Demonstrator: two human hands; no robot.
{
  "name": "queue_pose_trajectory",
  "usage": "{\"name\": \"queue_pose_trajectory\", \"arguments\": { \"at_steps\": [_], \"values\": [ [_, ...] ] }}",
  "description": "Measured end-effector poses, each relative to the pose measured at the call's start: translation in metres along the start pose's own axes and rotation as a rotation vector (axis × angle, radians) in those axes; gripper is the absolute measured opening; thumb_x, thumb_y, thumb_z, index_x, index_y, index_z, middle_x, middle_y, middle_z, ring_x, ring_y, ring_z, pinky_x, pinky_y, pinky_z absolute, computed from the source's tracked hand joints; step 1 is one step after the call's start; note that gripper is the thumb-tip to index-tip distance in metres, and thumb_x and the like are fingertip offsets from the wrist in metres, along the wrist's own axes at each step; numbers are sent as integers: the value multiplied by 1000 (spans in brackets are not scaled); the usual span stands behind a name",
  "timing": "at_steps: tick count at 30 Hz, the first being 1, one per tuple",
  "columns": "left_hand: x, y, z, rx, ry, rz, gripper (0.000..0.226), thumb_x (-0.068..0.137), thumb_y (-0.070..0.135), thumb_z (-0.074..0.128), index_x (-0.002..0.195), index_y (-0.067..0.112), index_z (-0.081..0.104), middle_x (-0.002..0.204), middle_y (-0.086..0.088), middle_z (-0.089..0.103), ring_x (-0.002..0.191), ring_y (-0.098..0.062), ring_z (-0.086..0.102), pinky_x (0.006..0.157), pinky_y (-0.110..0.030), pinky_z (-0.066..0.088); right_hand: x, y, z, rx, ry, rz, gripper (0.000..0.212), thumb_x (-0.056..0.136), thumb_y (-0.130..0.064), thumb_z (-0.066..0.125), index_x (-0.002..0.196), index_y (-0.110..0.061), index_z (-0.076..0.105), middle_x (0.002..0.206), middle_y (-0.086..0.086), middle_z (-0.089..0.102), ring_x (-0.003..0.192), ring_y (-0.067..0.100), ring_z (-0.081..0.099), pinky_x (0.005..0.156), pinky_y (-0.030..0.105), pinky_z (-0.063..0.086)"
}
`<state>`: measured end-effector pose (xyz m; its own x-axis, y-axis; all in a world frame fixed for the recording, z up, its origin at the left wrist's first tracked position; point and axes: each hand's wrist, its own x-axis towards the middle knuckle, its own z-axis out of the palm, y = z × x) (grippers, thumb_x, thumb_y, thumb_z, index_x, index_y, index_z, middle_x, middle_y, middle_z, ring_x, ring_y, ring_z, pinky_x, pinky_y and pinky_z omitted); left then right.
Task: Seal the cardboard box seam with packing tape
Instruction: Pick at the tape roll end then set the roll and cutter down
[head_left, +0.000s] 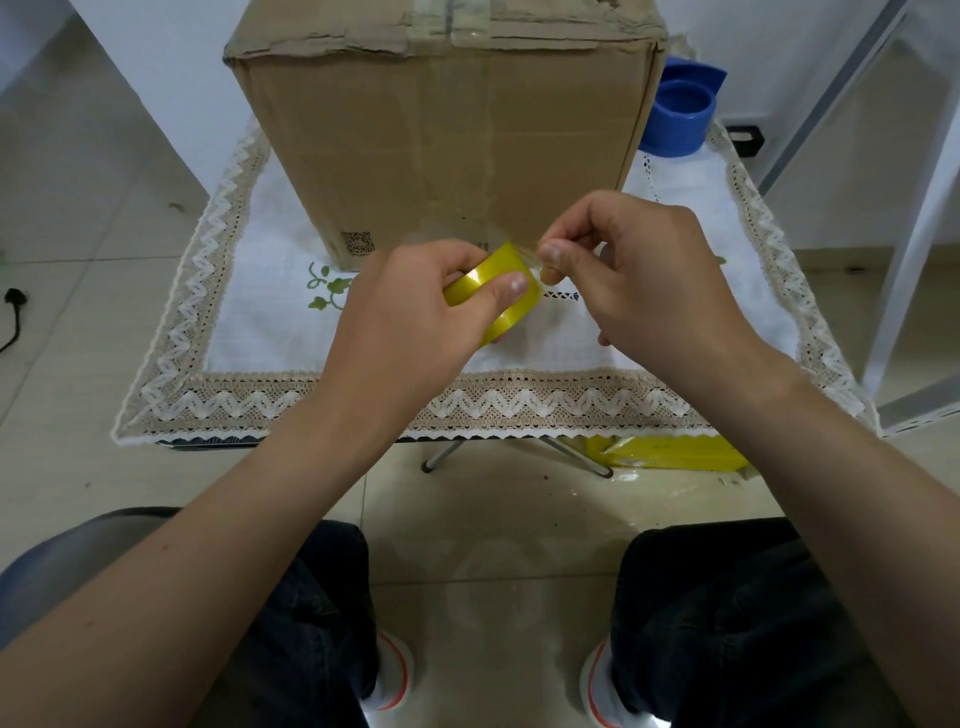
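A tall brown cardboard box (447, 130) stands upright on a small table, with old clear tape over its top seam (447, 26). In front of the box, my left hand (415, 312) grips a yellow roll of packing tape (493, 280), thumb laid across its outer face. My right hand (634, 265) is beside the roll on the right, thumb and forefinger pinching the thin clear loose end of the tape at the roll's edge. Both hands hover above the cloth, near the box's lower front face.
The table carries a white tablecloth with a lace border (363, 400). A blue plastic container (680, 114) stands behind the box on the right. A yellow object (670, 452) lies on the tiled floor under the table. My knees and shoes show below.
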<state>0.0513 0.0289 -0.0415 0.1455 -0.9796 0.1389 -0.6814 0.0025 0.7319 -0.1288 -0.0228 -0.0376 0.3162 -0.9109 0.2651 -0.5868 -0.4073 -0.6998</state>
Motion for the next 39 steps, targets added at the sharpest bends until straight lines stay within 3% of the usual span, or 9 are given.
{"name": "queue_pose_trajectory", "arguments": {
  "at_steps": [4, 9, 16, 23, 26, 30, 33, 35, 39],
  "values": [
    [3, -4, 1, 137, 10, 1, 31, 90, 57, 62, 89, 28, 74, 69, 4, 74, 71, -17, 70, 67, -42, 57, 0, -5, -2, -63, -24, -14, 13, 101, -19, 65, 92, -28, 65, 76, -15, 68, 62, -7, 60, 57, 12, 40],
    [3, 0, 4, 162, 26, -18, 35, 89, 60, 59, 85, 27, 71, 69, 4, 74, 72, -20, 69, 67, -42, 57, 1, -9, -4, -168, -1, -44, 8, 102, -19, 62, 97, -23, 67, 81, -12, 68, 65, 3, 55, 72, 35, 49],
    [2, 10, 7, 273, 52, -79, 34, 91, 57, 60, 81, 25, 68, 68, 1, 66, 74, -30, 64, 65, -36, 51, -1, -14, -3, -238, 16, -136, 7, 101, -15, 60, 100, -17, 66, 87, -8, 65, 85, 23, 64, 79, 45, 52],
    [4, 11, 7, 246, 63, -102, 42, 92, 60, 60, 113, 25, 54, 84, 7, 65, 79, -26, 60, 67, -36, 43, -1, -16, -2, -311, 30, -183, 7, 102, -18, 57, 102, -18, 64, 95, -3, 69, 87, 28, 65, 76, 49, 53],
    [3, 9, 5, 181, 48, 71, 30, 96, 50, 60, 121, 33, 54, 66, 7, 54, 68, -23, 59, 58, -35, 39, 1, -15, -2, -301, 77, -224, 7, 100, -19, 59, 101, -18, 66, 94, -4, 69, 84, 25, 64, 73, 48, 53],
    [2, 5, 5, -36, 35, 61, 20, 94, 50, 58, 103, 40, 73, 82, 2, 73, 83, -19, 67, 73, -45, 55, 4, -10, -5, -229, 97, -266, 10, 97, -32, 64, 99, -24, 71, 92, -12, 65, 73, 2, 52, 67, 40, 52],
    [2, 5, 5, -153, 16, -24, 24, 86, 56, 58, 96, 42, 74, 78, -1, 73, 75, -25, 71, 71, -50, 61, 7, -5, -6, -117, 36, -259, 22, 90, -36, 78, 106, -21, 74, 96, -11, 66, 72, -12, 50, 72, 16, 43],
    [3, 4, 6, -166, 23, -33, 16, 88, 50, 61, 91, 43, 74, 79, 4, 74, 77, -22, 71, 73, -50, 61, 7, -4, -5, -60, 25, -235, 26, 87, -27, 83, 110, -20, 73, 95, -10, 66, 71, -11, 54, 72, 7, 38],
    [3, 5, 6, -201, 11, -53, 18, 88, 48, 60, 93, 43, 76, 79, -3, 74, 72, -33, 71, 67, -55, 62, 9, -4, -4, 160, 52, -31, 56, 85, -17, 86, 132, -28, 57, 84, -8, 70, 63, 0, 58, 67, 16, 45]
  ]
}}
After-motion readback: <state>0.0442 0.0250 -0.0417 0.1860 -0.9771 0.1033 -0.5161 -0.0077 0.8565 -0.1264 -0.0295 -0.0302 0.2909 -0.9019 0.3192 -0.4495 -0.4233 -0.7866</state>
